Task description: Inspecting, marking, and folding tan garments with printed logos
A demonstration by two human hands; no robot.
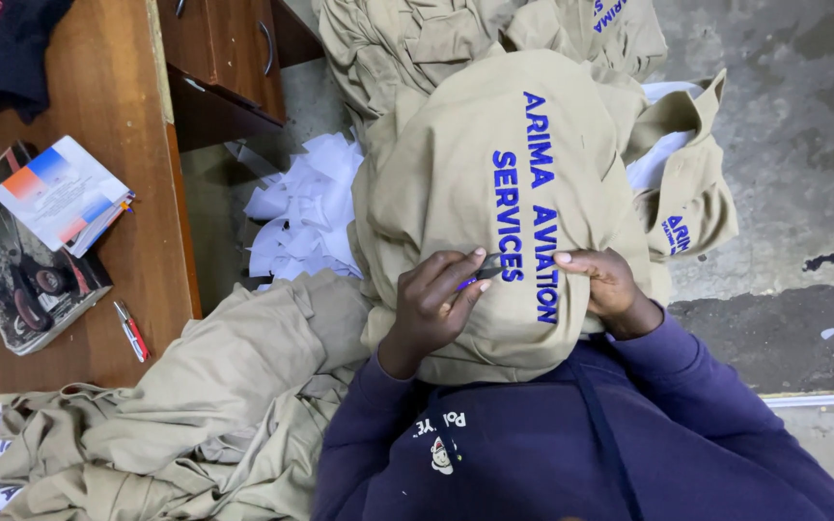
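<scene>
A tan garment (456, 193) with blue embroidered lettering lies bunched over my lap. My left hand (433, 307) is closed on a small metal tool (487, 267), whose tip rests at the blue letters. My right hand (605, 283) pinches the tan cloth just right of the lettering and holds it taut. Both arms wear dark blue sleeves.
More tan garments are piled at lower left (195, 405) and at the top (417, 39). White paper scraps (306, 207) lie on the floor. A wooden desk (137, 222) on the left holds books (45, 232) and a pen (132, 331). Bare concrete floor (793, 145) lies to the right.
</scene>
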